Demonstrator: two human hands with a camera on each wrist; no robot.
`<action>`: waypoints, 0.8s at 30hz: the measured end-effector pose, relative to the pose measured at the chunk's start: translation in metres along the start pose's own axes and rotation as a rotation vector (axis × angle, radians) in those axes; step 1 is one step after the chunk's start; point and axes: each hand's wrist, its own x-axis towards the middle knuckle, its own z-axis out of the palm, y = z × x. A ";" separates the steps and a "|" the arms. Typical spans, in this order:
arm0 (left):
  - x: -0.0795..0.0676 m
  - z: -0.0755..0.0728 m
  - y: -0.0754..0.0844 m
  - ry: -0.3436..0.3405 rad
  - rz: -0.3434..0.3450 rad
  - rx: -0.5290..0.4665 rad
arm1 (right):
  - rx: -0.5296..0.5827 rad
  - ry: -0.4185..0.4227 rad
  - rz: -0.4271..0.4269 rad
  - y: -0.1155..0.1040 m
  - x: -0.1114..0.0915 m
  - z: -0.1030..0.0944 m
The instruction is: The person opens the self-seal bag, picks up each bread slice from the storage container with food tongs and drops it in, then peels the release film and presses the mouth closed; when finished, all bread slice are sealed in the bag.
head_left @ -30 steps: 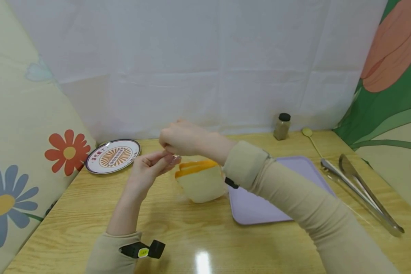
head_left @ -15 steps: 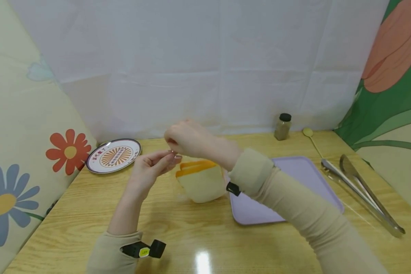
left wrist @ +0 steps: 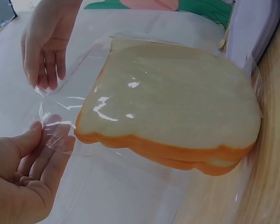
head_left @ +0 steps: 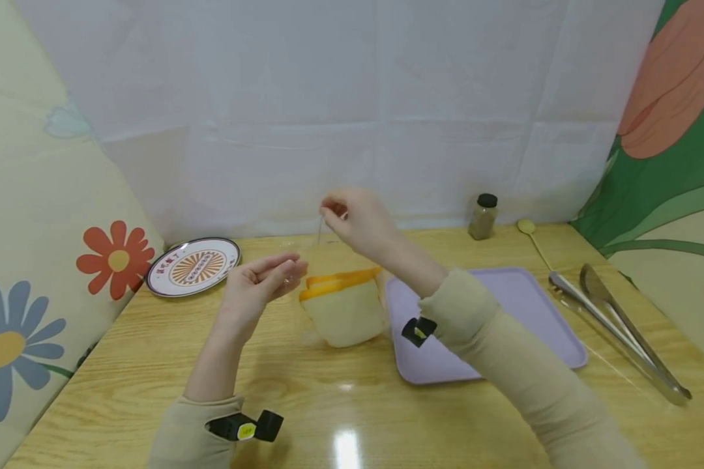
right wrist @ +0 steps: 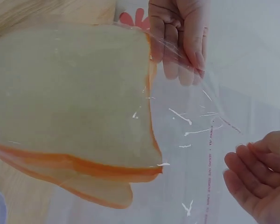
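Two white bread slices with orange crusts (head_left: pixel 346 316) lie inside a clear plastic bag (left wrist: pixel 70 105) on the table. My left hand (head_left: pixel 258 283) pinches the bag near its mouth, left of the bread, between thumb and fingers. At the far side of the mouth my right hand (head_left: pixel 364 221) is raised, its thumb and fingertips together at the bag's thin edge; in the left wrist view this right hand (left wrist: pixel 49 44) meets a corner of the film. A printed sealing strip (right wrist: pixel 210 168) runs along the bag in the right wrist view.
A lilac tray (head_left: pixel 434 365) stands right of the bread, partly under my right forearm. Metal tongs (head_left: pixel 628 332) and a yellow long-handled spoon (head_left: pixel 536 242) lie beyond it. A black-capped jar (head_left: pixel 484 216) stands at the back; a patterned plate (head_left: pixel 196 267) sits back left.
My right hand has moved right and away from the left hand, where the two met before. The bag's film now spans between them. The left hand and bread are almost unmoved.
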 end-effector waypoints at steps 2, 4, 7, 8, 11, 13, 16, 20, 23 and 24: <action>0.000 0.000 0.000 0.011 -0.008 0.004 | 0.066 0.077 0.028 0.005 -0.005 -0.001; -0.001 0.001 0.000 0.019 -0.013 0.006 | 0.132 0.150 0.047 0.011 -0.009 -0.003; -0.001 0.001 0.000 0.026 -0.019 -0.011 | 0.247 0.235 0.094 0.021 -0.015 -0.010; -0.001 0.002 0.000 0.028 -0.021 -0.014 | 0.287 0.255 0.113 0.025 -0.016 -0.013; -0.001 0.002 0.001 0.031 -0.026 -0.016 | 0.426 0.296 0.191 0.036 -0.022 -0.023; 0.000 0.002 0.001 0.030 -0.027 -0.013 | 0.507 0.318 0.234 0.043 -0.027 -0.030; 0.000 0.003 0.001 0.028 -0.031 -0.013 | 0.588 0.348 0.283 0.052 -0.034 -0.038; 0.000 0.003 0.001 0.029 -0.034 -0.015 | 0.620 0.386 0.328 0.060 -0.044 -0.049; 0.000 0.003 0.001 0.028 -0.031 -0.017 | 0.650 0.424 0.347 0.067 -0.051 -0.057; 0.000 0.003 0.000 0.027 -0.029 -0.018 | 0.667 0.438 0.347 0.069 -0.053 -0.060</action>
